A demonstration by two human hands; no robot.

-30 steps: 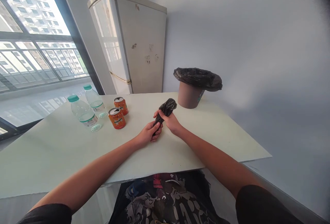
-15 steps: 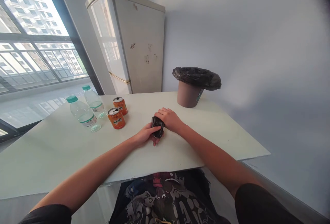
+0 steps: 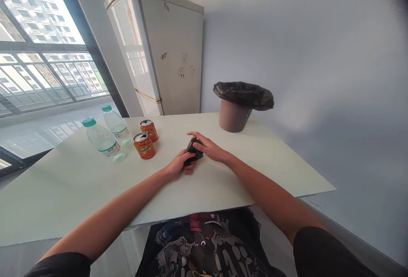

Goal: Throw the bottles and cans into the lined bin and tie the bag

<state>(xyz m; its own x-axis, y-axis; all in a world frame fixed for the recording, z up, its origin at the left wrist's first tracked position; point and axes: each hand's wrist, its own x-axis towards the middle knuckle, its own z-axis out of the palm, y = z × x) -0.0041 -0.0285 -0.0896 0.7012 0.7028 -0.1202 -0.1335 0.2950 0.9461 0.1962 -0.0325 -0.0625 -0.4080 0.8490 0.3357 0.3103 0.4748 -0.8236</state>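
A small bunched-up black plastic bag (image 3: 193, 157) is between my hands over the middle of the white table (image 3: 242, 179). My left hand (image 3: 180, 163) grips it from the left, thumb across its near face and fingers underneath. Around its upper right side is my right hand (image 3: 208, 146), thumb pressed on the plastic and fingers stretched along the far side. Left of my hands stand two orange drink cans, a front can (image 3: 144, 146) and a rear can (image 3: 149, 130), both upright.
Two clear plastic bottles with green caps, a front bottle (image 3: 103, 141) and a rear bottle (image 3: 115, 125), stand left of the cans. A brown bin (image 3: 234, 117) lined with a black bag (image 3: 244, 94) stands at the back right. Behind the table is a white fridge (image 3: 172, 56).
My right hand has shifted on the bag: its fingers are straighter and its thumb now lies on top. The bag has tilted in my left hand.
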